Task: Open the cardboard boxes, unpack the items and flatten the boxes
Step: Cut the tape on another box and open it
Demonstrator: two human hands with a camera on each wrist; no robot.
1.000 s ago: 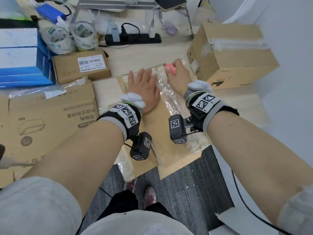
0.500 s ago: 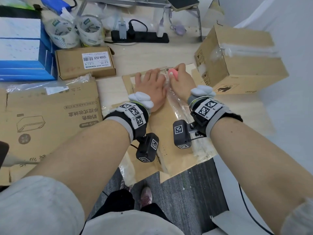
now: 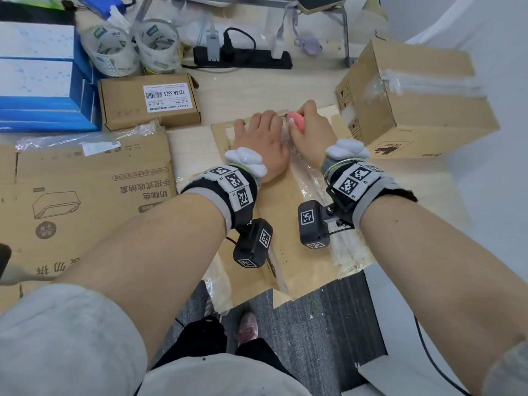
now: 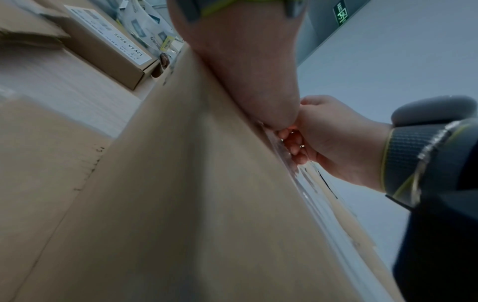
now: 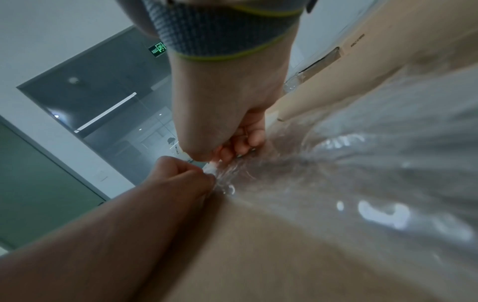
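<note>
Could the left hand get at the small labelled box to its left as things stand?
Probably yes: the left hand lies flat on the taped box, holding nothing, and only bare table separates it from the small labelled box.

Ahead of the left hand (image 3: 261,140) fingertips, a strip of bare table (image 3: 257,90) gives passage up to the black power strip (image 3: 243,57), which blocks further reach. To the left of those fingers, the small labelled box (image 3: 148,101) stands near, with two tape rolls (image 3: 130,50) behind it and the stacked blue boxes (image 3: 37,90) further left. Just right of the right hand (image 3: 311,131) fingers, the large taped carton (image 3: 414,104) rises as a wall; passage between is narrow. The two hands lie almost touching, leaving no gap between them. Behind the wrists, the flat cardboard (image 3: 291,235) surface is open up to the table edge. The printed flattened box (image 3: 85,195) lies low on the far left.
</note>
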